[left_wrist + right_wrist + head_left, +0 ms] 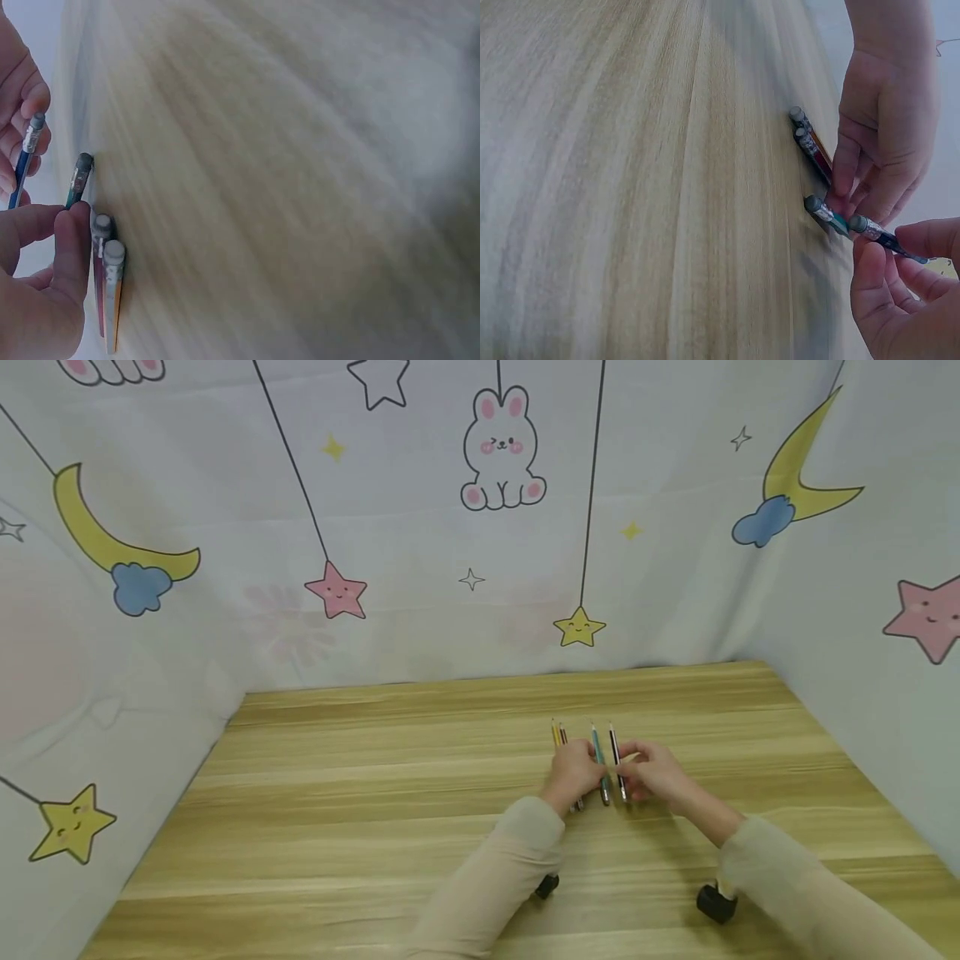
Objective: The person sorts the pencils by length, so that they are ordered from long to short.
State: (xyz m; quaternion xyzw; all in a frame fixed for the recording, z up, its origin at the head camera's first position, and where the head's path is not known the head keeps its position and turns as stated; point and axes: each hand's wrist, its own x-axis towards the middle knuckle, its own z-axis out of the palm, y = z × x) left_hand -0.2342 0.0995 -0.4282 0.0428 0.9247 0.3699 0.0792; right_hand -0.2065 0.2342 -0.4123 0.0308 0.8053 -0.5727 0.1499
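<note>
Between thumb and fingers, my left hand (576,770) pinches a teal pencil (596,745), its eraser end pointing toward me. My right hand (656,772) holds a dark blue pencil with pale stripes (614,745) just to the right of it. In the right wrist view the dark blue pencil (881,236) is gripped near its eraser end, close beside the teal pencil (829,214). A yellow pencil (112,300) and a dark red pencil (99,277) lie side by side on the table, left of the teal one; my left hand partly hides them in the head view.
The wood-grain table (337,793) reaches back to a white printed curtain (420,527), which also hangs along both sides. Black devices (716,903) show below the sleeves (780,868) at each wrist.
</note>
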